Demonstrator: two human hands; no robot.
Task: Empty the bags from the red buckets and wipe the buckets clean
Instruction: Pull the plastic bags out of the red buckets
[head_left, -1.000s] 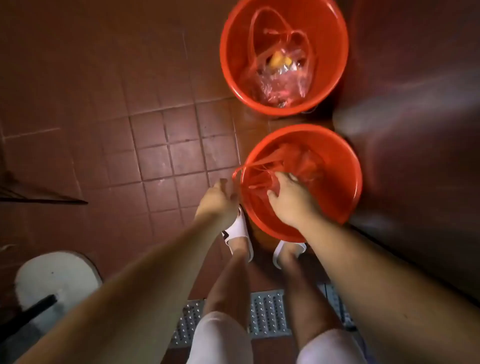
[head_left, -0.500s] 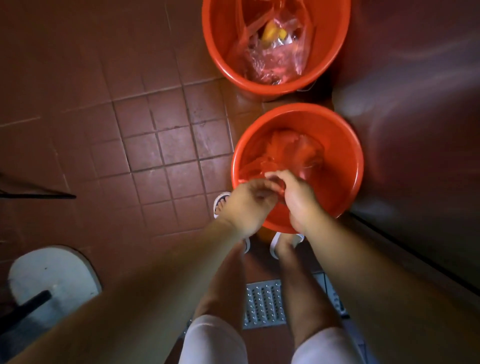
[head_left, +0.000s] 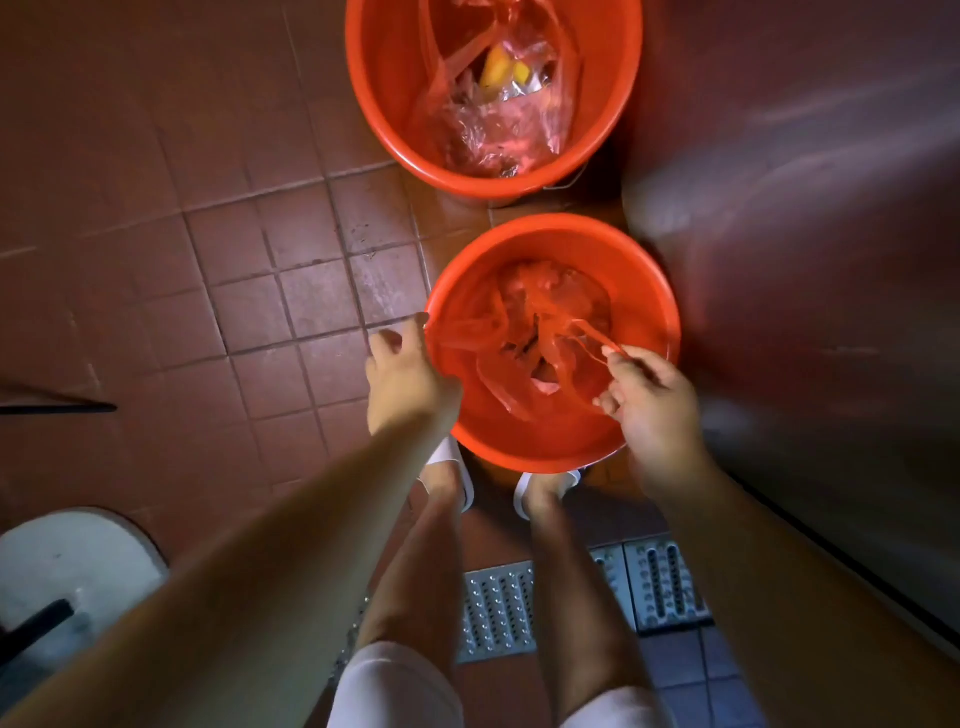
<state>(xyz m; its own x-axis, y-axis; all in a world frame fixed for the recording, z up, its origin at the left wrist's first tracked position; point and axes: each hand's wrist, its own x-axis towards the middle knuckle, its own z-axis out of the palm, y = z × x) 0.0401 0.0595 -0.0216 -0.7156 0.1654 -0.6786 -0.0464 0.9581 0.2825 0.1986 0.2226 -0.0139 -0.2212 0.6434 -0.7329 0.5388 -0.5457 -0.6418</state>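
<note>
Left hand (head_left: 408, 376) pinches red bag (head_left: 524, 338) handle, seemingly, at near bucket (head_left: 649, 291) rim; right hand (head_left: 649, 400) pinches opposite handle. Far bucket (head_left: 379, 104) beyond both hands holds second bag (head_left: 498, 119).

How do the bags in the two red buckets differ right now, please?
The near bag is red and pulled open between the left hand and right hand; the far bag is clearer, untouched, showing yellow scraps. Both remain in their buckets.
</note>
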